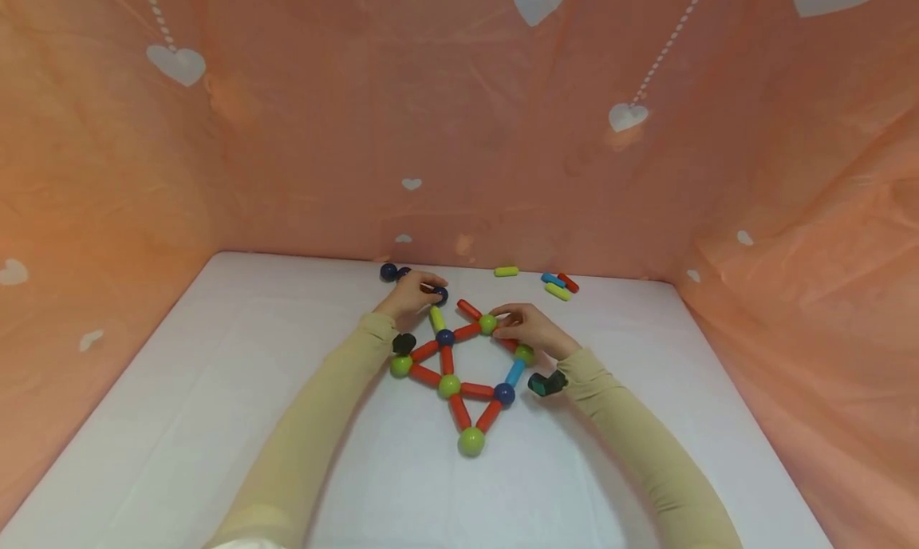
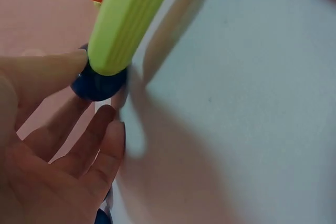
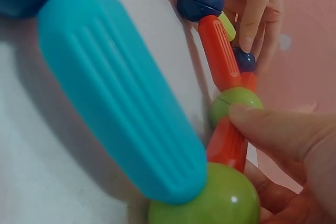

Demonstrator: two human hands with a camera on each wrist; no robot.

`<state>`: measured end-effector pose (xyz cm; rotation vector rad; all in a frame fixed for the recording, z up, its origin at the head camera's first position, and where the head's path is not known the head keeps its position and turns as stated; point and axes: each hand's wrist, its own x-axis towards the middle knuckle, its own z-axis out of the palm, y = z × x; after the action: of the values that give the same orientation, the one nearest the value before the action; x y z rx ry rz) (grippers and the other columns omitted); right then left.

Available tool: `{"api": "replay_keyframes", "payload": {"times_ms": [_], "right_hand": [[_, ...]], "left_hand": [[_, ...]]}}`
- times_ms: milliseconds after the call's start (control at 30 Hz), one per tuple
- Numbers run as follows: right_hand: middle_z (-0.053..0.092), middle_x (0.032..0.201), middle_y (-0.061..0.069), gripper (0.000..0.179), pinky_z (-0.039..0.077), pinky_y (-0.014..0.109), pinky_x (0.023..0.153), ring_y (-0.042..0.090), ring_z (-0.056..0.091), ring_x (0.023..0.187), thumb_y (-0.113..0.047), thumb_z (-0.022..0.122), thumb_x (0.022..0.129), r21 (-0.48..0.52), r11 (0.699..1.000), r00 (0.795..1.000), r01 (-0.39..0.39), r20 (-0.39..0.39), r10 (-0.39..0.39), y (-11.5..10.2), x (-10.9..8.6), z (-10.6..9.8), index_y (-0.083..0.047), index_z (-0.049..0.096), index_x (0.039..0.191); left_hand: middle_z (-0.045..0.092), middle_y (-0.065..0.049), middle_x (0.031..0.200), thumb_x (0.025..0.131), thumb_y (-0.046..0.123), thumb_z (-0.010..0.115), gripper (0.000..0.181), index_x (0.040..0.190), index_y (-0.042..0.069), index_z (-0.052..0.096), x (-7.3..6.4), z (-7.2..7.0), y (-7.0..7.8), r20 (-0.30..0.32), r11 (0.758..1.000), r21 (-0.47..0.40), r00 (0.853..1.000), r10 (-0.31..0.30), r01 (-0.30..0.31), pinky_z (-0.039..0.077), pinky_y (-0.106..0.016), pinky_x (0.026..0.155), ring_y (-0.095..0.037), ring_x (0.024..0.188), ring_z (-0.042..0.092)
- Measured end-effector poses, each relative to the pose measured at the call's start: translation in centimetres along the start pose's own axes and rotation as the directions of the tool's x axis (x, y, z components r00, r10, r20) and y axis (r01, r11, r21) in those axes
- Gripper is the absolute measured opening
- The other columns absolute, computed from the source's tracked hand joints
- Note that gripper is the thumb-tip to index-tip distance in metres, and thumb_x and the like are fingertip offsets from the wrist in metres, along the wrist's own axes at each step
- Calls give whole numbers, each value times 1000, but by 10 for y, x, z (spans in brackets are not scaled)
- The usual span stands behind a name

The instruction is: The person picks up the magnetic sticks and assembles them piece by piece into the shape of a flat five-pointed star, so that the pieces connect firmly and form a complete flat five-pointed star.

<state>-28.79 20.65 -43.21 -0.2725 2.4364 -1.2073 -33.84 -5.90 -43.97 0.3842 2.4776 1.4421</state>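
Observation:
My left hand (image 1: 411, 295) pinches a dark blue ball (image 2: 97, 88) between thumb and fingers, at the far side of a star-like frame of rods and balls. A yellow-green rod (image 2: 128, 24), joined to a blue ball (image 1: 445, 337) of the frame, reaches toward the held ball. My right hand (image 1: 537, 329) grips the frame's far green ball (image 3: 233, 103), its thumb on top; the other fingers are partly hidden. From that ball a loose-ended red rod (image 1: 468, 310) points up and left. A light blue rod (image 3: 123, 93) links a green ball (image 3: 205, 198) and a blue one.
Two more dark blue balls (image 1: 388, 272) lie beyond my left hand, one partly covered. Toward the back edge are a yellow rod (image 1: 506, 271) and a small group of rods, including a blue one (image 1: 553, 279) and a red one (image 1: 568, 282). Orange cloth (image 1: 459, 134) surrounds the white table (image 1: 237, 357).

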Motion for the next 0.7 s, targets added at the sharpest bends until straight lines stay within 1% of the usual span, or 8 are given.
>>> {"api": "replay_keyframes", "payload": {"times_ms": [167,300,400,467,533,567,633,700], "right_hand": [[67,118,17,41,49,23,82,22,57,102,-13,66,98,-7,1000,1000,7,-5,-7,2,1,1,-6,60,137],[68,119,17,41,49,23,83,23,58,103,-14,66,98,-12,1000,1000,10,-9,-10,2,2,1,-6,60,137],[67,119,17,41,49,23,82,23,58,103,-14,66,98,-18,1000,1000,19,-7,-19,1,1,1,-6,60,137],[67,119,17,41,49,23,82,23,58,103,-15,66,98,-23,999,1000,21,-9,-22,1,1,2,-7,60,137],[67,119,17,41,50,24,83,23,58,104,-15,66,98,-27,999,1000,20,-10,-20,2,1,1,-7,60,138],[67,120,17,41,50,24,84,23,58,104,-15,66,98,-29,999,1000,22,-10,-22,2,1,1,-7,60,138],[67,120,17,41,51,24,85,23,59,105,-14,66,98,-34,999,1000,24,-10,-25,2,0,1,-7,60,138],[67,121,18,41,51,24,85,23,59,105,-14,65,99,-34,999,1000,29,-7,-30,2,0,1,-6,59,138]], "left_hand": [[63,-24,134,99,0,60,34,132,-5,62,0,1,-2,-27,998,56,999,22,-21,53,-41,105,-37,123,59],[62,-26,135,99,0,59,35,133,-8,60,0,0,-3,-42,994,99,997,59,-54,52,-44,106,-39,123,60],[62,-27,134,100,2,59,35,132,-9,59,-3,-3,-4,-71,992,113,995,67,-58,51,-45,107,-40,123,60],[62,-28,133,100,5,59,34,132,-9,60,-7,-5,-4,-86,996,82,996,35,-28,52,-44,105,-40,122,60],[62,-28,130,101,6,59,33,131,-8,60,-10,-7,-3,-87,999,16,996,-26,28,55,-40,102,-36,119,61],[62,-28,129,101,7,59,33,130,-8,60,-11,-8,-4,-81,999,-6,996,-45,45,57,-38,99,-35,117,62],[63,-27,128,101,8,59,33,131,-7,61,-12,-10,-4,-59,992,-69,993,-106,102,59,-34,95,-30,112,65],[63,-27,127,101,9,60,33,131,-7,61,-12,-11,-5,-34,986,-100,990,-140,136,60,-32,92,-26,106,67]]}}
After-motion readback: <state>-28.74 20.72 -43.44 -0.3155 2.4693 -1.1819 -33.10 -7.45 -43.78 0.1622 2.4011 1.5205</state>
